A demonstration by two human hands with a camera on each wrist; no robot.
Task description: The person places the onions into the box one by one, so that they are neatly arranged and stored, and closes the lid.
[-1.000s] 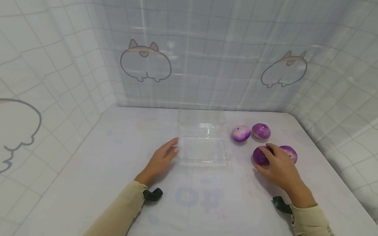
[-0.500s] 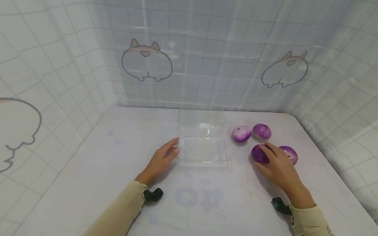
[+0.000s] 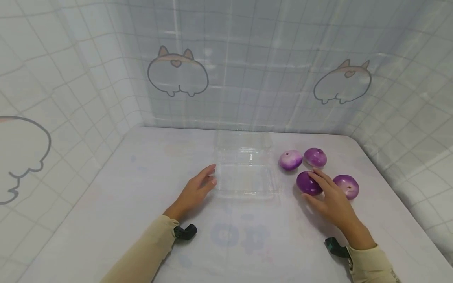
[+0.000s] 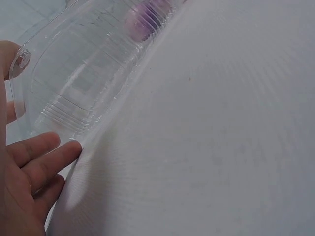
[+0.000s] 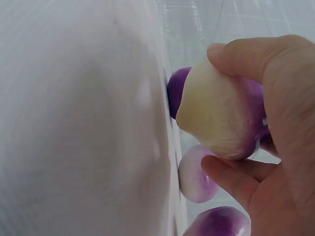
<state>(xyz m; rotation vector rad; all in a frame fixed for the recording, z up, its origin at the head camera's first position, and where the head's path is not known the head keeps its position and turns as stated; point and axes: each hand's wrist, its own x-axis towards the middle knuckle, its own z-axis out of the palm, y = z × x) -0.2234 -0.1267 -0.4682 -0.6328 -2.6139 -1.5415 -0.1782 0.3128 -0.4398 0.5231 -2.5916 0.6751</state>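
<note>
From the head, the right hand (image 3: 332, 204) pinches a glossy, round, deep-purple onion (image 3: 307, 183) between thumb and fingers, to the right of a clear plastic hinged box (image 3: 244, 179) that lies open on a white cloth-covered table (image 3: 290, 243). Behind the held onion sit a pale, purple-and-white round onion (image 3: 290, 160) and a mid-purple onion with a small nub (image 3: 315, 157); a streaked purple-and-white onion (image 3: 346, 187) lies just beyond the right hand. The left hand (image 3: 192, 192) is at the box's left edge, thumb and fingers apart.

At the left wrist, loosely extended fingers reach the box's ribbed end, one digit showing through the plastic — whether they truly press on it is hard to tell. Part of a purple onion shows past the box.

At the right wrist, the held onion turns its cream-coloured, pointed underside to the camera — thumb on one side, fingers on the other.
</note>
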